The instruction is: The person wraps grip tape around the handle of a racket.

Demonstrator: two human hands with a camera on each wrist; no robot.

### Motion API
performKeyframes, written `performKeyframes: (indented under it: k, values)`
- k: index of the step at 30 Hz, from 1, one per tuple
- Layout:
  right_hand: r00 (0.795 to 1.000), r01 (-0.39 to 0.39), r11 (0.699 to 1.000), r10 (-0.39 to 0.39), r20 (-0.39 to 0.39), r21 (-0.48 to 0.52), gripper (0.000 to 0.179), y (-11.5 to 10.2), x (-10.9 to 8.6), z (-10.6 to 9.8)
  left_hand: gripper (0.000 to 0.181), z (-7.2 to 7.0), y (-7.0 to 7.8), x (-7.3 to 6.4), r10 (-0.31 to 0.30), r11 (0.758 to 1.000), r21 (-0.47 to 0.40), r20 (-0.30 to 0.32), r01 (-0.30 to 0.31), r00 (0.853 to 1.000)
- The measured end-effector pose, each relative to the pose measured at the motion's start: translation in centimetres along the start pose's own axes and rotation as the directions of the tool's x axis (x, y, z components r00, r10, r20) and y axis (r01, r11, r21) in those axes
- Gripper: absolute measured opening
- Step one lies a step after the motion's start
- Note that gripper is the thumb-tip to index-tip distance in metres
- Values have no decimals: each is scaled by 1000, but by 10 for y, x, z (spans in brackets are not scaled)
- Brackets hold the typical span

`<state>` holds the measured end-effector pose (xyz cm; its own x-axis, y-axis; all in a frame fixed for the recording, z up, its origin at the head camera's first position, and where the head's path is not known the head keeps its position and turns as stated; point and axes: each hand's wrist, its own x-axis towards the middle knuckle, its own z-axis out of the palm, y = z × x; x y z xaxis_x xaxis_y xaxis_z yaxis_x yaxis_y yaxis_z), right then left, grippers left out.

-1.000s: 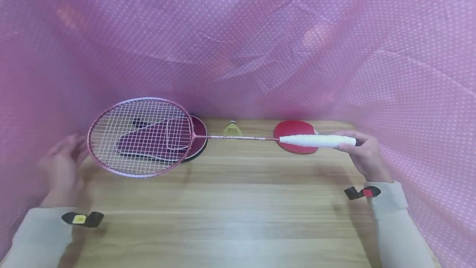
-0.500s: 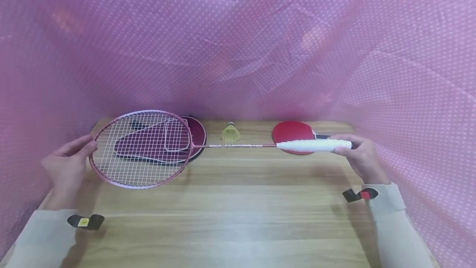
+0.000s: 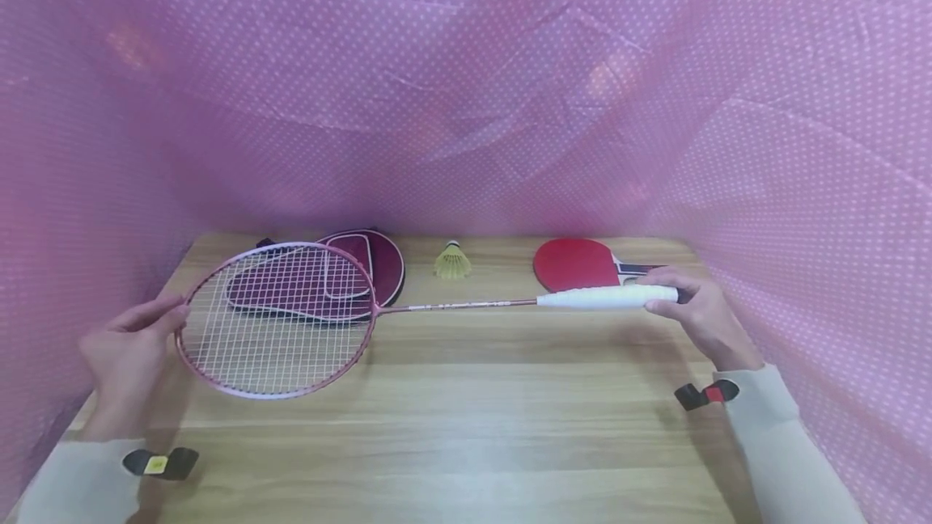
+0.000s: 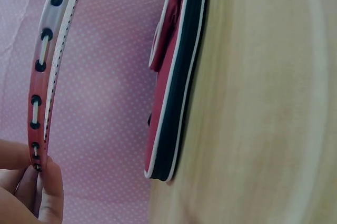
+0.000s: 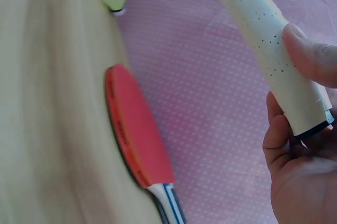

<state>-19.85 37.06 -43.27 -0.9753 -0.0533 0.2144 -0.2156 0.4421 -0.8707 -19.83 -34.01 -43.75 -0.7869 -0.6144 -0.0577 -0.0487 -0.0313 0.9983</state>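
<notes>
A badminton racket (image 3: pixel 457 305) with a pink and white frame and a white grip spans the head view from side to side, raised above the table. My left hand (image 3: pixel 131 350) pinches the tip of its oval head between thumb and fingers; the left wrist view shows the fingertips on the rim (image 4: pixel 39 113). At the other end, my right hand (image 3: pixel 702 318) holds the butt of the white handle (image 5: pixel 274 50), thumb on top and fingers beneath. Through the strings shows a dark red zip case (image 3: pixel 389 265), partly covered by the racket head.
Along the table's back edge, a yellow shuttlecock (image 3: pixel 452 260) stands cork up in the middle. A red table tennis bat (image 3: pixel 575 264) lies to its right, its handle partly behind my right hand. Pink dotted cloth (image 3: pixel 466 103) rises behind and at both sides of the wooden table (image 3: pixel 466 427).
My left hand, blurred and apart from the racket earlier, has taken hold of its head's tip. Both hands have brought the racket nearer to me, uncovering more of the bat and case.
</notes>
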Motion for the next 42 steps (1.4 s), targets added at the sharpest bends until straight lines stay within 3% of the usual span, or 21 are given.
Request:
performKeyframes:
  k: [2, 7, 8, 11, 15, 18, 21, 23, 29, 32, 36, 42]
  values:
    - [1000, -1, 999, 2, 19, -36, 35, 4, -4, -1, 26, -3, -2, -6, -18, 999, 43, -5, 18, 1000]
    - [999, 24, 999, -26, 46, 35, 36, 17, -15, -3, 28, -11, -10, -21, -14, 995, 104, 21, 12, 1000]
    - [998, 24, 998, -27, 53, 52, 36, 20, -17, -4, 28, -12, -12, -24, -27, 997, 76, 30, 25, 999]
    - [998, 0, 1000, 0, 70, -2, 35, 27, -24, -5, 28, -16, -19, -35, -25, 992, 123, 46, 19, 999]
    - [991, -76, 991, 87, 99, -110, 39, 36, -32, -6, 36, -18, -29, -42, -105, 994, -15, 75, 106, 992]
    - [985, -109, 979, 130, 112, -174, 42, 44, -35, -6, 46, -18, -37, -45, -193, 961, -183, 106, 210, 975]
    - [982, -121, 965, 150, 112, -230, 41, 53, -37, -5, 46, -19, -43, -48, -218, 969, -99, 99, 227, 971]
    - [982, -119, 957, 153, 110, -265, 40, 58, -38, -5, 46, -21, -48, -50, -229, 973, 10, 80, 229, 970]
    - [978, -134, 939, 177, 110, -317, 39, 65, -43, -1, 52, -25, -55, -52, -267, 953, 170, 76, 252, 961]
    - [971, -157, 936, 204, 122, -315, 40, 65, -46, 1, 52, -27, -57, -52, -267, 910, 343, 53, 234, 962]
    - [963, -190, 928, 239, 123, -320, 41, 66, -48, 3, 48, -31, -58, -51, -266, 834, 508, 29, 215, 964]
    - [959, -204, 928, 253, 126, -312, 40, 67, -49, 5, 38, -36, -58, -49, -266, 801, 562, 25, 207, 964]
